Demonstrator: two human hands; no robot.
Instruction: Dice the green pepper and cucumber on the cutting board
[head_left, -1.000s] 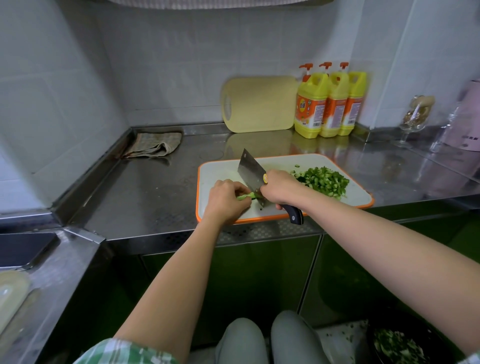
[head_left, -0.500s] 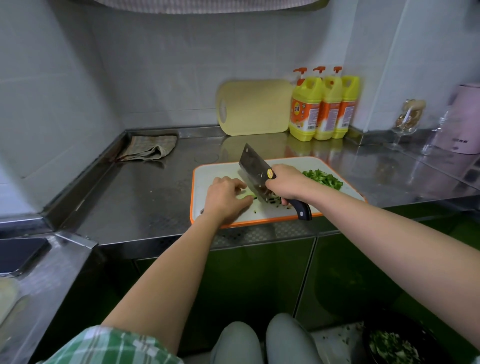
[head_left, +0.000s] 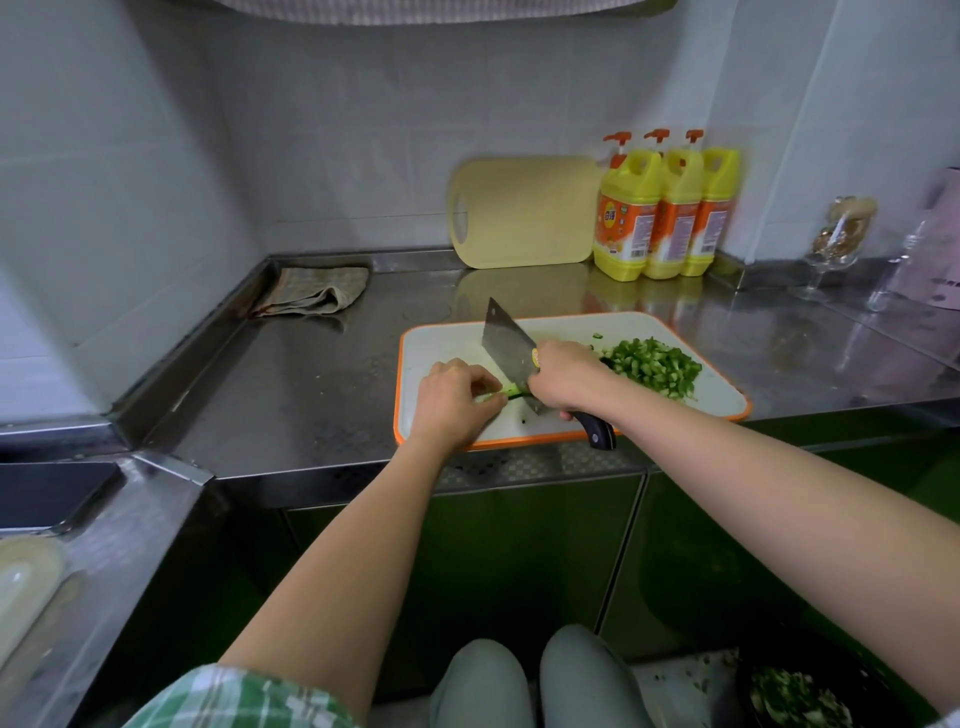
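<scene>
– More of your green pile (head_left: 652, 366) shows now than half a second ago. Back then your right hand (head_left: 569, 379) hid part of it.

– Yes, and that hand is wrapped tight round the knife (head_left: 506, 343), up where the handle meets the blade. Only the dark end of the handle pokes out toward you.

– Your left hand (head_left: 454, 400) has its fingers curled down. They hold a green strip (head_left: 511, 391) flat on the cutting board (head_left: 441, 343).

– You can only see a little bit of that strip. It peeks out between your two hands, right at the knife. Your fingers cover the rest, so you cannot tell if it is pepper or cucumber.

– The blade's bottom edge is hidden behind your right hand too. You cannot tell if it touches the board.

– The strip lies near the front of the board. The pile sits just past your right hand, on the right side.

– At the back wall, a yellow board (head_left: 524, 213) leans beside three soap bottles (head_left: 665, 208). A cloth (head_left: 317, 291) lies in the left corner. The glass (head_left: 841, 234) far right is too blurry to make out.
</scene>
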